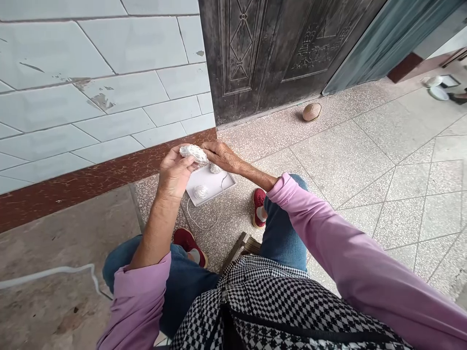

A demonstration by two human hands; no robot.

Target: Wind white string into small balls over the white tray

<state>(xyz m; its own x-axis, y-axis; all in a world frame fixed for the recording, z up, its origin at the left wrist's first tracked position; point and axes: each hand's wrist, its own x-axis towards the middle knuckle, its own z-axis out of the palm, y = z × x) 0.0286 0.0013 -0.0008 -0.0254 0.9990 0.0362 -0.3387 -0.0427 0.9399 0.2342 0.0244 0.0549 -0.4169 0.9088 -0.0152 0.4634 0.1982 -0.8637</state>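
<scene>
A loose bundle of white yarn (194, 153) is gripped between the thumb and fingers of my left hand (172, 171), up in front of the wall's base. My right hand (224, 156) is closed in a pinch at the bundle's right end, seemingly on its yarn; the fingertips are partly hidden. Below both hands, a shallow white tray (218, 187) lies on the floor. In it sit a white yarn ball (200, 191) and, partly covered by my right hand, a second ball (215, 168). A thin strand loops out of the tray across the floor.
The tiled wall (120, 97) and a dark carved door (255, 58) stand in front. A round tan object (312, 112) rests by the door. A white hose or cord (47, 274) lies at left. My red shoes (259, 206) flank the tray; a low wooden stool (250, 243) shows beneath me.
</scene>
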